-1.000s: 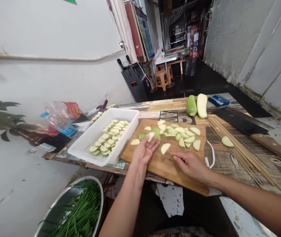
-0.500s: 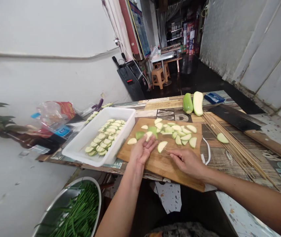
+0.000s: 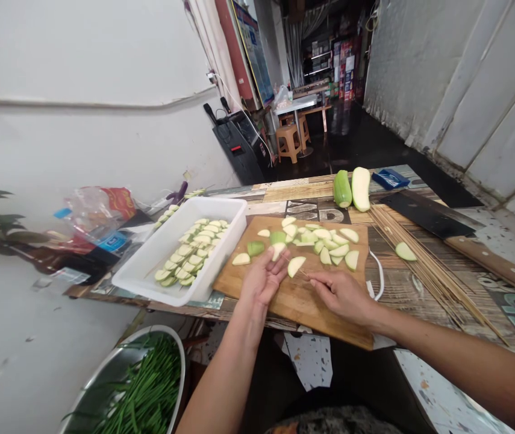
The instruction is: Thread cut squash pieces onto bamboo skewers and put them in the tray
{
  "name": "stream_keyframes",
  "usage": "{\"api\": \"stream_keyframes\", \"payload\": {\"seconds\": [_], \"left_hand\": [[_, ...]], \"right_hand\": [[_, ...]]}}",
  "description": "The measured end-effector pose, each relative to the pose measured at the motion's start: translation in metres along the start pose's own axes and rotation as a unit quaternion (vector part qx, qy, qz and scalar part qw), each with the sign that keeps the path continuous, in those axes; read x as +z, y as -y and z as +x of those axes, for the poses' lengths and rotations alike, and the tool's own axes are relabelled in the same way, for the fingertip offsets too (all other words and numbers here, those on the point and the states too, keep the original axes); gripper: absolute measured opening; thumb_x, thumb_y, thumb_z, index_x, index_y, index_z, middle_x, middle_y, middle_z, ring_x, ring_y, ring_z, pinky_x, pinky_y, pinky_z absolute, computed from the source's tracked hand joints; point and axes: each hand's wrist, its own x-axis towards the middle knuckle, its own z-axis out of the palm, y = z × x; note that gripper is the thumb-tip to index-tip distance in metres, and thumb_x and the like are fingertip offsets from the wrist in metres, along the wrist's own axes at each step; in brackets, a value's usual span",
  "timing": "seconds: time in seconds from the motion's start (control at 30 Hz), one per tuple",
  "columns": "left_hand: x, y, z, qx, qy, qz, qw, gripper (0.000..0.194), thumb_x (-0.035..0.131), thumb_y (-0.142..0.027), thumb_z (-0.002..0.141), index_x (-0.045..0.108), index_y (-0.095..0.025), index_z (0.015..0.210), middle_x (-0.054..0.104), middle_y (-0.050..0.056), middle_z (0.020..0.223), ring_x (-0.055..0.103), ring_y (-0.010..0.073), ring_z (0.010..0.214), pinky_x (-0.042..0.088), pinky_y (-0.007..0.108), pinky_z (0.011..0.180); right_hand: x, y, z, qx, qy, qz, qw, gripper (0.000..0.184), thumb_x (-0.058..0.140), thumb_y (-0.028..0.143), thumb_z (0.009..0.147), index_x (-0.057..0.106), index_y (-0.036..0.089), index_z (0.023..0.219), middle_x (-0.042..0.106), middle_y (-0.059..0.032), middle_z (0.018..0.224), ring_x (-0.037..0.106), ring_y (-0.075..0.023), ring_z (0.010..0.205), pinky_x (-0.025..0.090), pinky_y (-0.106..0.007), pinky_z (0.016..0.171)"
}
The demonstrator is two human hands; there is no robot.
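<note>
My left hand (image 3: 264, 278) lies palm up on the wooden cutting board (image 3: 293, 295), fingertips touching a pale green vegetable slice (image 3: 277, 250). My right hand (image 3: 341, 293) pinches a thin bamboo skewer (image 3: 303, 273) whose tip carries another slice (image 3: 296, 265). Several more cut slices (image 3: 329, 241) lie scattered on the far half of the board.
A white tray (image 3: 167, 241) left of the board holds skewered slices. Two halved green gourds (image 3: 352, 188) lie behind the board. A bundle of skewers (image 3: 424, 268) and a cleaver (image 3: 438, 226) lie to the right. A metal bowl of green chives (image 3: 149, 392) sits below the table edge.
The hands have barely moved; the view shifted slightly. My left fingers stay at the slice while my right hand keeps the skewer with its slice.
</note>
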Motion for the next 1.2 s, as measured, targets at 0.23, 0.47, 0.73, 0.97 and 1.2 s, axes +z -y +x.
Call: {"api": "stream_keyframes", "payload": {"seconds": [0.23,0.47,0.73,0.97,1.2], "left_hand": [[0.002,0.001,-0.008,0.013,-0.003,0.024,1.0,0.011,0.059,-0.02,0.077,0.059,-0.013,0.086,0.067,0.009,0.087,0.064,0.0171,0.085,0.049,0.031,0.077],[-0.001,-0.008,-0.009,0.003,0.011,0.07,0.997,0.012,0.058,-0.019,0.077,0.06,-0.012,0.086,0.068,0.011,0.085,0.064,0.0193,0.085,0.049,0.033,0.078],[0.002,0.002,-0.015,-0.008,0.031,0.069,0.997,0.008,0.058,-0.016,0.076,0.061,-0.012,0.083,0.068,0.008,0.081,0.065,0.0173,0.079,0.05,0.037,0.08],[0.006,0.008,-0.025,0.033,0.065,0.069,0.995,0.018,0.057,-0.028,0.078,0.06,-0.013,0.088,0.066,0.011,0.092,0.063,0.0191,0.085,0.049,0.038,0.081],[0.026,0.034,-0.02,0.248,0.001,0.431,0.867,0.014,0.073,-0.027,0.059,0.063,-0.019,0.064,0.061,0.004,0.063,0.057,0.0233,0.091,0.04,0.024,0.077]], "right_hand": [[0.003,-0.002,-0.002,-0.006,-0.026,0.008,1.0,0.031,0.041,0.023,0.083,0.068,0.018,0.099,0.071,-0.0059,0.086,0.064,-0.0179,0.071,0.047,-0.028,0.062],[0.003,-0.003,-0.005,-0.015,-0.016,-0.001,1.0,0.032,0.04,0.023,0.084,0.067,0.018,0.101,0.069,-0.0072,0.094,0.065,-0.02,0.08,0.049,-0.031,0.07],[0.003,-0.002,-0.004,-0.027,-0.012,0.006,1.0,0.031,0.039,0.022,0.085,0.066,0.018,0.1,0.07,-0.0042,0.078,0.061,-0.0149,0.065,0.044,-0.024,0.06],[-0.008,-0.002,0.001,-0.028,-0.048,0.021,0.998,0.03,0.041,0.022,0.084,0.067,0.017,0.098,0.066,-0.0017,0.065,0.054,-0.0124,0.053,0.038,-0.022,0.051],[-0.048,-0.005,0.017,0.062,-0.272,0.113,0.954,0.033,0.042,0.03,0.083,0.066,0.012,0.097,0.067,-0.0042,0.076,0.058,-0.0137,0.062,0.043,-0.023,0.054]]}}
